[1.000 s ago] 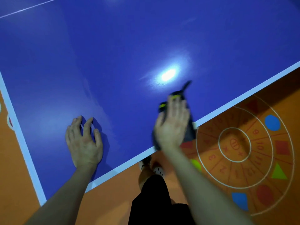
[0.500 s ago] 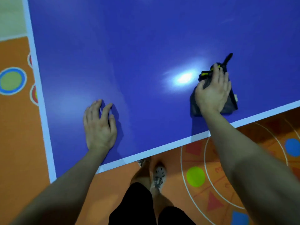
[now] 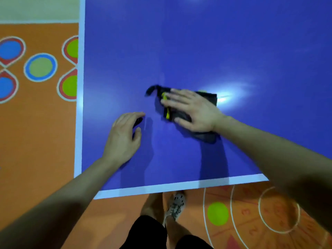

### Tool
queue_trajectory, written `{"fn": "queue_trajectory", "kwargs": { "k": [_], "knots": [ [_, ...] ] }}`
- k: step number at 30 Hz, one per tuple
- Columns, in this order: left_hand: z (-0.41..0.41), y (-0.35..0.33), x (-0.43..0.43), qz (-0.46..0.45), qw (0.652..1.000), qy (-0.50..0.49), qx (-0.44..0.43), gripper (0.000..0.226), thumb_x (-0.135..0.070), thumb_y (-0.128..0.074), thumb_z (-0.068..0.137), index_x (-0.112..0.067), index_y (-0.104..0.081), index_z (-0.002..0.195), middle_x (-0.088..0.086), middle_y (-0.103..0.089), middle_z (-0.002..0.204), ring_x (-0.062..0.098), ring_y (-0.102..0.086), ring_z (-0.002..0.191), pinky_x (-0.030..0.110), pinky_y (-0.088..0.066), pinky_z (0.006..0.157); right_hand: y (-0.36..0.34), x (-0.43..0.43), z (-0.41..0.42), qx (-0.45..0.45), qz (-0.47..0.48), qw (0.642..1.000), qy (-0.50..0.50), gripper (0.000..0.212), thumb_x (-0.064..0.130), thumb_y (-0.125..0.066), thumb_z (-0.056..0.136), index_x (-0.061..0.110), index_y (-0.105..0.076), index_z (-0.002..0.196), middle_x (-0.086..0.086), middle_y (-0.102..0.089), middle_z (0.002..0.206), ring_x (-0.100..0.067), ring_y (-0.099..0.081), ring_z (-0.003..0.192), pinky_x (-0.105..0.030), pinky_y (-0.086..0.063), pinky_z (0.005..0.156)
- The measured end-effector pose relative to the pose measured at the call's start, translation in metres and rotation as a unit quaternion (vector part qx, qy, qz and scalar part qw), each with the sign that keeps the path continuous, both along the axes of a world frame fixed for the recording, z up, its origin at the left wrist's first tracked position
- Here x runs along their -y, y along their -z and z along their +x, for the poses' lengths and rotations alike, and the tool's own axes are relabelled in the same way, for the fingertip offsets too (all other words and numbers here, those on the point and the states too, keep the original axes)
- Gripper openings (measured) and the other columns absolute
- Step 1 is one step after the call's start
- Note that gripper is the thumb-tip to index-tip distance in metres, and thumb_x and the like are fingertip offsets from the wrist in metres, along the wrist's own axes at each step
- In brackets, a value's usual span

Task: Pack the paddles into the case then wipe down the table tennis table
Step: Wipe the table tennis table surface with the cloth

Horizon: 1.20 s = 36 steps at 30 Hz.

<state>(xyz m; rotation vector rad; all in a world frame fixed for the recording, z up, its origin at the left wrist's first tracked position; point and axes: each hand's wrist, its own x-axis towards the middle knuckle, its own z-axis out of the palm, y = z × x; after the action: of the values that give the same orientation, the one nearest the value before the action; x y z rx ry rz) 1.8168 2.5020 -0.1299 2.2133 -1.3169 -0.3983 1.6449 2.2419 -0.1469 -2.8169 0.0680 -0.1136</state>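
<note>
The table tennis table (image 3: pixel 179 42) has the dark cloth (image 3: pixel 179 113) farther left now, away from the near edge and close to my left hand (image 3: pixel 124 137). My right hand (image 3: pixel 195 110) presses flat on the cloth, fingers straight. My left hand rests on the blue top, fingers loosely bent, holding nothing.

a rec/play hall is indicated: a blue table tennis table (image 3: pixel 215 42) w/ white edge lines is seen under the right hand (image 3: pixel 195 112). an orange floor (image 3: pixel 36 141) painted w/ coloured circles (image 3: pixel 40 67) is seen left of that hand, and a numbered ring game (image 3: pixel 278 212) lies nearer the person, to its right.
</note>
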Motion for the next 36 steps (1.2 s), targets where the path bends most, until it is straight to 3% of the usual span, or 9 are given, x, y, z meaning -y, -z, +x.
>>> {"fn": "queue_trajectory", "kwargs": {
  "k": [4,6,10,14,19,24,29,32,36],
  "knots": [
    [0.047,-0.02,0.021,0.086,0.996,0.011,0.029,0.066,-0.021,-0.079,0.087,-0.017,-0.054,0.149,0.004,-0.058,0.144,0.031,-0.051,0.135,0.049,-0.043,0.115,0.002,0.042,0.082,0.034,0.007,0.903,0.428,0.076,0.045,-0.049,0.099,0.032,-0.03,0.171,0.0,-0.038,0.175,-0.027,-0.026,0.165,-0.051,-0.02,0.134],
    [0.075,-0.033,0.04,0.17,0.985,0.001,0.031,0.097,-0.037,-0.093,0.075,-0.019,-0.045,0.158,0.008,-0.047,0.158,0.034,-0.041,0.147,0.05,-0.036,0.121,0.0,0.01,0.094,0.041,-0.005,0.88,0.473,0.079,0.043,-0.05,0.098,0.03,-0.027,0.173,-0.002,-0.033,0.177,-0.028,-0.021,0.167,-0.052,-0.015,0.135],
    [0.125,-0.056,0.083,0.288,0.957,0.003,0.043,0.138,-0.055,-0.101,0.058,-0.028,-0.023,0.169,0.01,-0.021,0.174,0.033,-0.018,0.161,0.053,-0.026,0.128,-0.009,-0.091,0.047,0.015,0.021,0.993,0.119,0.075,0.039,-0.061,0.102,0.027,-0.035,0.171,-0.004,-0.029,0.179,-0.029,-0.014,0.169,-0.058,-0.018,0.134],
    [0.162,-0.064,0.115,0.361,0.924,0.028,0.12,0.157,-0.065,-0.099,0.054,-0.032,-0.001,0.171,0.015,-0.003,0.178,0.04,0.0,0.165,0.057,-0.02,0.128,-0.006,-0.081,0.034,-0.038,0.032,0.966,-0.255,0.063,0.037,-0.059,0.108,0.031,-0.041,0.168,0.0,-0.028,0.179,-0.024,-0.01,0.17,-0.053,-0.02,0.134],
    [0.184,-0.054,0.135,0.411,0.906,-0.006,0.103,0.17,-0.071,-0.099,0.048,-0.038,0.017,0.168,0.016,0.012,0.177,0.046,0.006,0.163,0.065,-0.027,0.125,0.004,0.052,0.139,0.013,-0.007,0.999,0.038,0.069,0.042,-0.058,0.106,0.03,-0.036,0.17,0.002,-0.033,0.177,-0.025,-0.024,0.166,-0.054,-0.025,0.133],
    [0.183,-0.054,0.133,0.411,0.904,0.0,0.12,0.167,-0.073,-0.097,0.05,-0.04,0.017,0.168,0.013,0.011,0.177,0.041,0.001,0.164,0.053,-0.045,0.113,0.006,0.087,0.21,0.038,-0.029,0.891,0.451,0.073,0.046,-0.043,0.105,0.027,-0.024,0.173,-0.005,-0.033,0.177,-0.03,-0.023,0.166,-0.053,-0.018,0.134],
    [0.181,-0.055,0.138,0.413,0.903,-0.003,0.115,0.169,-0.068,-0.099,0.048,-0.036,0.014,0.169,0.018,0.008,0.176,0.046,-0.001,0.162,0.057,-0.04,0.119,-0.003,0.023,0.143,-0.005,-0.017,0.999,0.027,0.073,0.047,-0.052,0.108,0.026,-0.026,0.173,-0.004,-0.021,0.181,-0.027,-0.008,0.17,-0.056,-0.015,0.135],
    [0.182,-0.055,0.139,0.419,0.903,-0.008,0.1,0.171,-0.064,-0.101,0.045,-0.036,0.014,0.169,0.019,0.011,0.176,0.047,0.001,0.162,0.059,-0.034,0.123,-0.007,0.067,0.14,-0.035,-0.001,0.964,-0.262,0.068,0.042,-0.056,0.109,0.03,-0.033,0.171,0.002,-0.021,0.181,-0.023,-0.009,0.17,-0.05,-0.013,0.137],
    [0.181,-0.056,0.142,0.425,0.901,-0.009,0.093,0.17,-0.058,-0.103,0.044,-0.035,0.011,0.169,0.018,0.01,0.175,0.047,0.001,0.162,0.056,-0.036,0.122,0.004,0.155,0.216,0.01,-0.035,0.999,0.018,0.071,0.048,-0.052,0.107,0.031,-0.03,0.172,0.001,-0.032,0.178,-0.025,-0.022,0.167,-0.054,-0.024,0.133]
  ]
}}
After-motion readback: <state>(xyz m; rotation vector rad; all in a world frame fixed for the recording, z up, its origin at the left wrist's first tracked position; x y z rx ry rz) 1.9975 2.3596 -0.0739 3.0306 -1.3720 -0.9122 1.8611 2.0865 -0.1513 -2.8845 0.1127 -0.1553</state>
